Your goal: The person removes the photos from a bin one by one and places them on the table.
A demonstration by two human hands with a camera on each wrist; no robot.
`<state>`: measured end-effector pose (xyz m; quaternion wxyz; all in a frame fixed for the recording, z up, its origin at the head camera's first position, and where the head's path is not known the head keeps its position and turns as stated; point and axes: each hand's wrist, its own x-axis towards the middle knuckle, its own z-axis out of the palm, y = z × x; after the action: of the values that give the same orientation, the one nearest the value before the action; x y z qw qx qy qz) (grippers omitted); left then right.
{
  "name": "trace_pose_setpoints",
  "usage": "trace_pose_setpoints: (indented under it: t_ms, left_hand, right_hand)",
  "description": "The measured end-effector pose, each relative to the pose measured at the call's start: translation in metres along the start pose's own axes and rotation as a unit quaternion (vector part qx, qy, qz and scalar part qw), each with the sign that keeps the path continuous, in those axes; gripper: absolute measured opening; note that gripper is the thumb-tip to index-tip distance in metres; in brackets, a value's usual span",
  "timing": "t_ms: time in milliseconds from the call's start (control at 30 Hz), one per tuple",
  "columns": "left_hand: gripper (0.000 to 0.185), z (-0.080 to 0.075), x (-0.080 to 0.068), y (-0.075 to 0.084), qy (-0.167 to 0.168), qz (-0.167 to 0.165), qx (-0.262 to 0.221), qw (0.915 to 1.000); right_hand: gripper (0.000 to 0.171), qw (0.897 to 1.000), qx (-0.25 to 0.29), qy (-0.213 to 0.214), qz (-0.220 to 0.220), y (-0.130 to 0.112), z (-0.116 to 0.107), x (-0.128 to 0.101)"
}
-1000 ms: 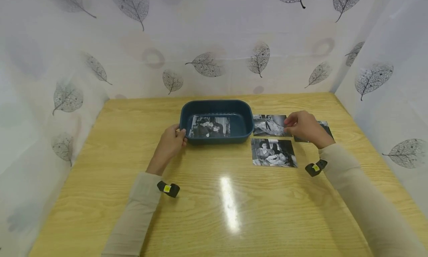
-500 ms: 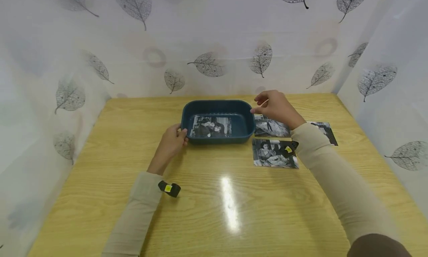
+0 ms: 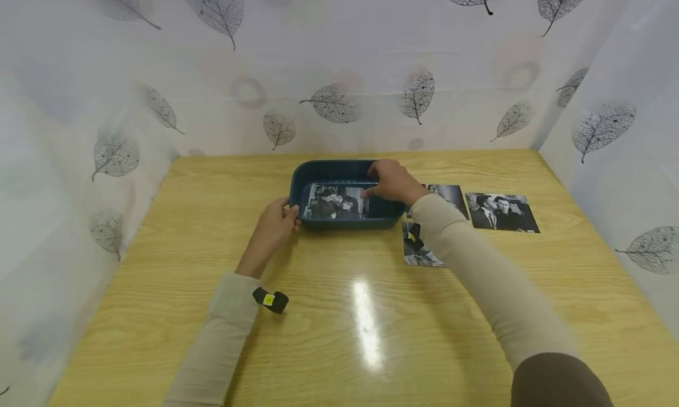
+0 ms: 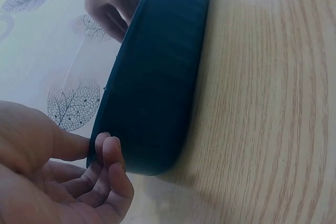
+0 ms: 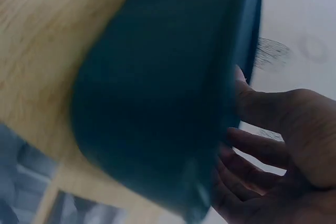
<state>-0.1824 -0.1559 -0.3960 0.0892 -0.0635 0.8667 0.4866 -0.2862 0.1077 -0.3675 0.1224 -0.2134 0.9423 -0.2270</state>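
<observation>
My left hand (image 3: 273,221) pinches the dark blue tray (image 3: 297,180) at its 9 o'clock end, at table centre; my right hand (image 3: 389,180) pinches a photograph (image 3: 334,199) inside, which might buckle against the 3 o'clock wall.

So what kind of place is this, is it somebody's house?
Probably not a lived-in room: it looks like a small tabletop booth set up for recording. A wooden table is closed in by leaf-patterned sheets, and on it are only a blue tray and some black-and-white photos.
</observation>
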Motion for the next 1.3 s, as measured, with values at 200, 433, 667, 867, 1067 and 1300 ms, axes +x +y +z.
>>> trace_pose_setpoints:
  t_ms: [200, 433, 667, 867, 1067, 1300]
  left_hand:
    - [0.047, 0.002, 0.0, 0.0, 0.003, -0.002, 0.002, 1.0]
    - [0.045, 0.003, 0.0, 0.002, 0.005, 0.004, 0.004, 1.0]
    - [0.046, 0.002, -0.001, 0.003, 0.004, 0.002, 0.006, 1.0]
    - [0.045, 0.002, -0.002, 0.003, 0.004, -0.003, 0.012, 0.9999]
    - [0.047, 0.001, -0.001, 0.002, -0.001, -0.002, 0.006, 1.0]
    - [0.046, 0.0, -0.001, 0.002, 0.0, -0.002, 0.006, 1.0]
  right_hand:
    - [0.075, 0.999, -0.03, -0.029, 0.027, 0.001, 0.019, 0.012]
    - [0.078, 0.997, -0.027, -0.038, 0.061, 0.003, 0.03, 0.015]
    - [0.074, 0.996, -0.057, -0.027, 0.055, 0.005, 0.035, 0.019]
    - [0.068, 0.996, -0.06, -0.014, 0.062, 0.004, 0.037, 0.02]
    - [0.066, 0.996, -0.038, -0.002, 0.078, 0.003, 0.039, 0.021]
    - [0.061, 0.996, -0.008, 0.027, 0.088, 0.002, 0.038, 0.022]
